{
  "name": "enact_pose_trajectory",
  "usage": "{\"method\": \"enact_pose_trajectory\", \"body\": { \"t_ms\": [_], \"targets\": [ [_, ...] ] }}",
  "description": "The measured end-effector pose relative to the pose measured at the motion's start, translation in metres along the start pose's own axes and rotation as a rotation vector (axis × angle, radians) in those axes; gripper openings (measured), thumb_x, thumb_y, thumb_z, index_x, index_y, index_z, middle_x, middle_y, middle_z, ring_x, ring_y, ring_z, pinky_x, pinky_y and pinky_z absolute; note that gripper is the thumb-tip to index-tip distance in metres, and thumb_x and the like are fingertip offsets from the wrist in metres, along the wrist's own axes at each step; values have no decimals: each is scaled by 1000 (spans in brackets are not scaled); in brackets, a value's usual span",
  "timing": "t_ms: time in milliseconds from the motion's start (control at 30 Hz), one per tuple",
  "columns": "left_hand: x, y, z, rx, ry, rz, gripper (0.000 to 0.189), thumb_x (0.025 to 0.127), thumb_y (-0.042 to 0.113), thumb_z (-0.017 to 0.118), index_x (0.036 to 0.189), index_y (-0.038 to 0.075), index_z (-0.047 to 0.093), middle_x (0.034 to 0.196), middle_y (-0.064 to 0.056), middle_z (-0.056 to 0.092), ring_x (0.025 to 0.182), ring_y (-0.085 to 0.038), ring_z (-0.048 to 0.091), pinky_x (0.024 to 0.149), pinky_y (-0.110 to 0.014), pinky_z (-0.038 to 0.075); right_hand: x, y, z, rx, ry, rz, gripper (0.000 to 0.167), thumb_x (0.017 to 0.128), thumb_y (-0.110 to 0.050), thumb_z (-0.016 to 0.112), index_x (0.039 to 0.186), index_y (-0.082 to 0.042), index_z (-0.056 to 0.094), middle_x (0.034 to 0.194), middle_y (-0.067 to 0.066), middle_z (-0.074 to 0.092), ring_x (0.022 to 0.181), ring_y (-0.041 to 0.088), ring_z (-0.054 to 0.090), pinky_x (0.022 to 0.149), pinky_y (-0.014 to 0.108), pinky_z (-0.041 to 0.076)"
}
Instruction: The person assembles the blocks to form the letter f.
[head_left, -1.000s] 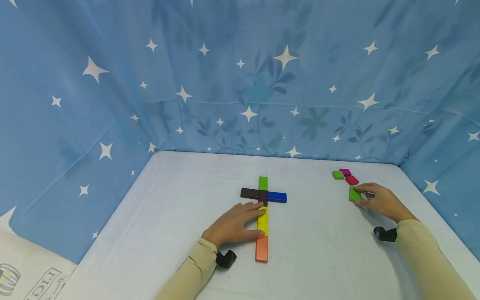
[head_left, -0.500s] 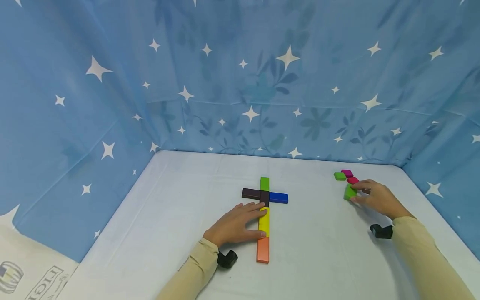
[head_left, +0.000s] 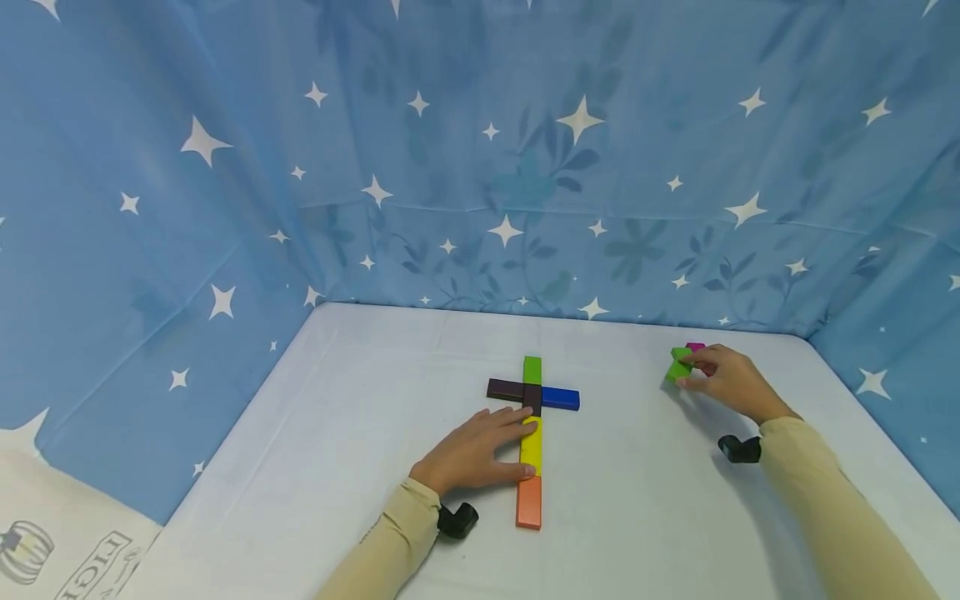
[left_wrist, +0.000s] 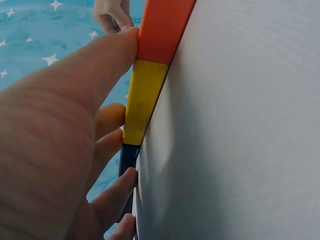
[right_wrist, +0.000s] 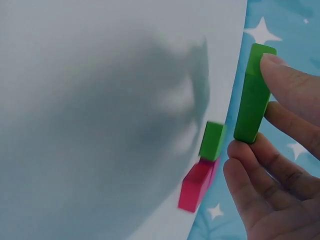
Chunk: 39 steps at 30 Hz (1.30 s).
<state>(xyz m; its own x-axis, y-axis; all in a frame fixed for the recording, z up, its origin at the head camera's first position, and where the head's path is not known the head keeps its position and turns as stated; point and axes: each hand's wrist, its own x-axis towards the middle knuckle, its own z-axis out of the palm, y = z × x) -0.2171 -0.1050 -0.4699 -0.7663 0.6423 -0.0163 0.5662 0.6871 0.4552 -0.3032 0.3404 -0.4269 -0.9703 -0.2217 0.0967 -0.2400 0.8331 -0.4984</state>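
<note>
On the white table, flat coloured blocks form a cross: green (head_left: 532, 369) at the top, dark brown (head_left: 532, 399) in the middle, another dark brown (head_left: 506, 389) and blue (head_left: 560, 398) at the sides, yellow (head_left: 531, 450) and orange (head_left: 528, 504) below. My left hand (head_left: 472, 452) rests against the yellow block's left side, thumb by its join with the orange one and fingers spread loosely. Pinched between thumb and fingers of my right hand (head_left: 731, 383) is a green block (right_wrist: 252, 97), lifted off the table at the back right.
Close to the held block lie a smaller green block (right_wrist: 213, 140), a pinkish-red block (right_wrist: 194, 187) and a magenta block (head_left: 695, 346), partly hidden by my right hand in the head view. Blue star-patterned curtains (head_left: 450, 167) border the table's back and sides.
My right hand has carried the green block left and towards the back, over beside the small loose blocks, tilting it. My left hand has stayed at the yellow block.
</note>
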Motion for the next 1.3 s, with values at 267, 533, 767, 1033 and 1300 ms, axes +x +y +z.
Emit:
{"method": "enact_pose_trajectory", "body": {
  "t_ms": [267,533,767,1033,1300],
  "targets": [
    [-1,-2,0,-5,3,12,73,102,58,66,164,22,49,172,9,33,159,-17,30,130,-41,17,18,-23,11,68,-15,-24,55,98,-28,82,134,11,67,130,30,62,115,47,61,98,63,51],
    [-3,-4,1,-7,6,6,74,103,58,66,164,22,48,173,9,33,158,-17,31,130,-41,17,44,-51,24,102,-37,-26,53,98,-28,81,135,7,68,126,24,63,116,45,58,98,60,50],
    [-3,-3,-2,2,3,7,74,103,59,65,164,22,48,173,9,33,159,-18,30,130,-41,17,63,-72,32,127,-35,-43,49,100,-27,79,134,7,70,126,26,64,113,42,57,93,53,54],
    [-1,-3,-1,22,3,17,73,103,58,66,163,21,49,173,7,33,158,-20,32,130,-43,18,87,-91,44,184,-55,-47,50,99,-27,79,136,5,69,126,24,62,111,38,55,90,47,53],
    [2,-2,1,14,-3,21,73,103,59,65,164,23,48,173,9,32,158,-17,31,130,-41,18,109,-107,63,182,-77,-57,46,98,-23,80,133,6,71,120,23,66,103,36,55,84,43,51]
  ]
}}
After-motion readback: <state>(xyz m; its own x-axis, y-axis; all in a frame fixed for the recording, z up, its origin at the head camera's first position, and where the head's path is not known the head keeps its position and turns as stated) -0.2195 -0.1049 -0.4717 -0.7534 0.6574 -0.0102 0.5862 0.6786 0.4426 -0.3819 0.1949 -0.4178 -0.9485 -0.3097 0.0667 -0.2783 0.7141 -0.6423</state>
